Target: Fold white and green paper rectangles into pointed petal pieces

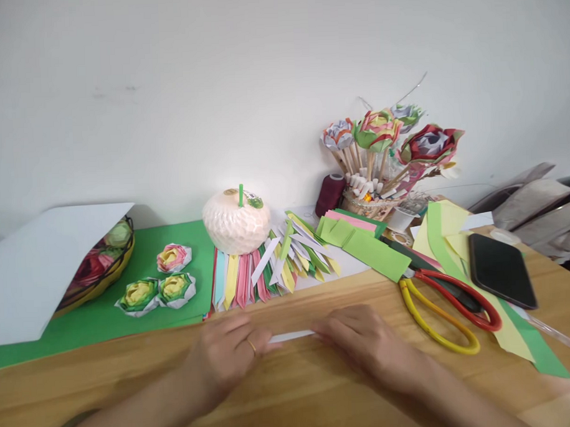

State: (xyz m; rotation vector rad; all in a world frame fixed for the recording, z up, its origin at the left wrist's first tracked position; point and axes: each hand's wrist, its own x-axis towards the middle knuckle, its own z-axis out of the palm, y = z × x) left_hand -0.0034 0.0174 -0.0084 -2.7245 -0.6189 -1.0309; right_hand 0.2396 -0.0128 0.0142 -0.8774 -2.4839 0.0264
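Observation:
A narrow strip of white paper point(292, 335) stretches between my two hands, low over the wooden table. My left hand point(229, 352) pinches its left end and wears a ring on one finger. At the other end, my right hand point(364, 338) has its fingers closed on the strip. Just beyond them lies a heap of folded paper strips point(243, 280) in white, yellow, pink and green. Scissors point(450, 307) with red and yellow handles rest to the right of my right hand.
Paper flowers point(161, 286) lie on green sheets point(173, 233) at left, near a basket point(121, 266) partly under white paper point(48, 259). A white round ornament point(237, 224) stands behind the strips. Flowers on sticks point(378, 129), maroon thread point(330, 194) and a phone point(501, 271) are at right.

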